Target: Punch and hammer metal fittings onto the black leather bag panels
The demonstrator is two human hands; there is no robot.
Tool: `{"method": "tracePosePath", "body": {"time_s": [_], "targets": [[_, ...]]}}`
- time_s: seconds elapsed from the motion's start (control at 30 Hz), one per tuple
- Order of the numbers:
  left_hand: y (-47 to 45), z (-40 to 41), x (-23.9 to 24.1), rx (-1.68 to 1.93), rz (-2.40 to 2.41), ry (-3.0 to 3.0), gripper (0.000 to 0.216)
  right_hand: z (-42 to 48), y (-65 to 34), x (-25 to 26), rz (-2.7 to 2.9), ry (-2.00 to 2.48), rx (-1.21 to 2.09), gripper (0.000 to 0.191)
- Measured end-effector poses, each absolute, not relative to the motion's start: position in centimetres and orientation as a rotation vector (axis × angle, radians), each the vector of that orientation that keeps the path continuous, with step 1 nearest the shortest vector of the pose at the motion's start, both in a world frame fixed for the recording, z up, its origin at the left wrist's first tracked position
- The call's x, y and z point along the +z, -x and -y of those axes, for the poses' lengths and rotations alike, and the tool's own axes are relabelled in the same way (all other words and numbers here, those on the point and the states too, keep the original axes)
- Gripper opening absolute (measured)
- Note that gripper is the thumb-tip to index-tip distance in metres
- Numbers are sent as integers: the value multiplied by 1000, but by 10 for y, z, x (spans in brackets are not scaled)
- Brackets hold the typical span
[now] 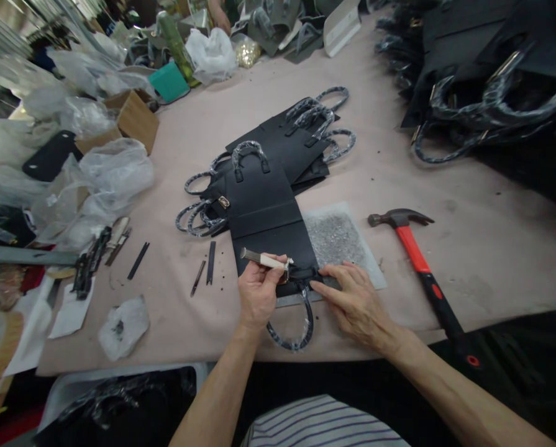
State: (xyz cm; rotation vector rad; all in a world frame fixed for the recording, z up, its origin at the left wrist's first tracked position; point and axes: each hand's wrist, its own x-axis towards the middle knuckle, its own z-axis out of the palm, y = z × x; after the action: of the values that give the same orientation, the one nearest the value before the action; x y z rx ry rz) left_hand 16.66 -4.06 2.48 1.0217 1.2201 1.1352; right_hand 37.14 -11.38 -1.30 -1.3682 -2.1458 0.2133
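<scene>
My left hand (259,292) is closed around a hand tool with a white-wrapped shaft (269,261) and a grey metal end, which looks like a punch. It is tilted over the near end of a black bag panel (273,239). My right hand (355,304) lies with its fingers stretched out, fingertips touching the panel's right edge beside a small black strap (305,273). A plastic-wrapped bag handle (309,323) loops from the panel towards me. Under the panel's right side is a pitted white pad (340,239). What the tool's tip touches is hidden.
A claw hammer (417,254) with a red and black grip lies at the right. More black panels (282,143) lie behind, with a large stack (473,68) at the far right. Plastic bags (114,171) and a cardboard box (138,121) crowd the left. Another person's hand (219,15) shows at the back.
</scene>
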Motion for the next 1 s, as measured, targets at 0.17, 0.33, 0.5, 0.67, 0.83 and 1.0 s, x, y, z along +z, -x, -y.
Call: {"method": "tracePosePath", "body": {"time_s": [0.17, 0.33, 0.5, 0.67, 0.83, 1.0], "targets": [[-167, 41, 25, 1134, -1219, -1014, 27, 114, -369, -12, 2126, 1405, 243, 46], [-168, 40, 26, 1123, -1238, -1014, 28, 112, -366, -9, 2089, 1421, 283, 46], [-168, 40, 24, 1110, -1245, -1005, 26, 110, -365, -7, 2089, 1431, 286, 42], [-166, 40, 22, 1105, -1230, -1028, 24, 111, -366, -8, 2116, 1407, 265, 43], [-166, 41, 22, 1105, -1235, -1020, 24, 113, -367, -11, 2114, 1401, 257, 44], [-167, 41, 23, 1112, -1235, -1002, 24, 114, -367, -15, 2124, 1396, 221, 46]]}}
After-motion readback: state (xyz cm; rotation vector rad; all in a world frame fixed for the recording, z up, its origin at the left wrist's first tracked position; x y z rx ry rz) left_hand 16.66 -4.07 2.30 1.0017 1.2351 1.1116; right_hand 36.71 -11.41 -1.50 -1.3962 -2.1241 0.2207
